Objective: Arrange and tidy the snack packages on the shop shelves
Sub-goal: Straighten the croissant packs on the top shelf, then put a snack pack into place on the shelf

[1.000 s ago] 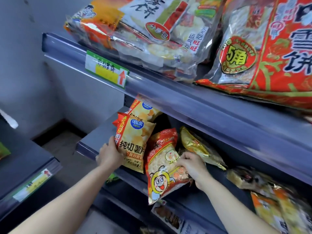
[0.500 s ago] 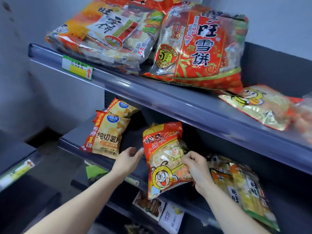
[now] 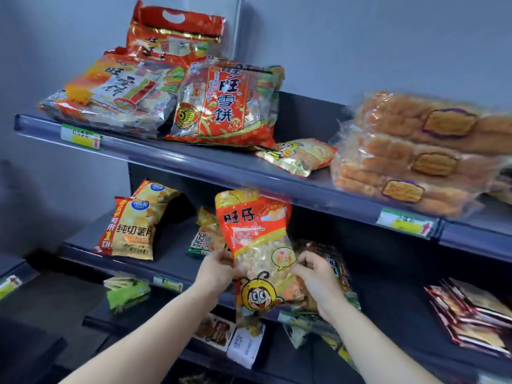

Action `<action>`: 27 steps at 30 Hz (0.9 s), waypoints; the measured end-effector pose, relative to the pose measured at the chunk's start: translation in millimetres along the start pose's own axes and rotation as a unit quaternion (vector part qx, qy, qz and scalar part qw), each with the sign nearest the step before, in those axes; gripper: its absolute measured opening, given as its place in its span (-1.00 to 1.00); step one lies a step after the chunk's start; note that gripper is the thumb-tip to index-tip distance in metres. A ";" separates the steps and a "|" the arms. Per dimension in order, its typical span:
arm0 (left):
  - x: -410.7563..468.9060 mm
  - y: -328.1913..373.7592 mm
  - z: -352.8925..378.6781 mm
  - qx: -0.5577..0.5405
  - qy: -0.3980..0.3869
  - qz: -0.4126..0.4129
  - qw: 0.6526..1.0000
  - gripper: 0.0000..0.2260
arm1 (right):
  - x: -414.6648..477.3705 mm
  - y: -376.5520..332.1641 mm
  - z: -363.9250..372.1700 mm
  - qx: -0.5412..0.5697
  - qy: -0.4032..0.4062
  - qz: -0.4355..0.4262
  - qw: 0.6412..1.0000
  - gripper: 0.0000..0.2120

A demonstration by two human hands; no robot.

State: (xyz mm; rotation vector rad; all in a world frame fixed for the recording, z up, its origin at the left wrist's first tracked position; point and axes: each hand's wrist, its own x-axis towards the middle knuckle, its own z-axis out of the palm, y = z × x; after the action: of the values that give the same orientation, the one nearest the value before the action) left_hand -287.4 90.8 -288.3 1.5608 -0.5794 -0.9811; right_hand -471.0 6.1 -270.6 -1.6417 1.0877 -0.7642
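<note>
A tall red and yellow snack bag (image 3: 257, 250) with a cartoon bee stands upright in front of the middle shelf (image 3: 166, 259). My left hand (image 3: 214, 270) grips its left edge and my right hand (image 3: 311, 275) grips its right edge. Two yellow potato chip bags (image 3: 133, 225) stand at the left of the same shelf. More small packets (image 3: 205, 234) lie behind the held bag, partly hidden. A similar bee bag (image 3: 296, 156) lies flat on the upper shelf (image 3: 194, 159).
Large red rice cracker bags (image 3: 219, 106) pile up on the upper shelf at left, and stacked bread packs (image 3: 415, 153) sit at right. Dark red packets (image 3: 471, 314) lie at the right of the middle shelf. A lower shelf holds green (image 3: 127, 292) and other packets.
My left hand has left the chip bags and taken the bee bag's left edge. The bag now stands more upright between both hands. The view has tilted up and pulled back.
</note>
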 end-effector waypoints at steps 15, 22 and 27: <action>-75.9 -3.7 82.8 0.069 -0.187 0.071 0.977 -0.81 | -127.9 22.3 -91.9 0.042 0.170 0.066 0.982 -0.87; -113.1 5.7 153.6 0.028 -0.246 0.091 0.965 -0.76 | -189.0 14.2 -148.6 0.068 0.265 0.045 0.961 -0.87; -148.4 13.2 219.7 0.002 -0.296 0.115 0.948 -0.75 | -230.2 23.0 -204.2 0.051 0.298 0.062 0.951 -0.82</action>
State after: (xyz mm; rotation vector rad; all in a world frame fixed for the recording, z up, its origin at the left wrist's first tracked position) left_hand -547.6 86.2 -235.9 1.1519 -1.1535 -1.2667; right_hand -747.0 136.2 -224.2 -1.2626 1.5233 -1.2543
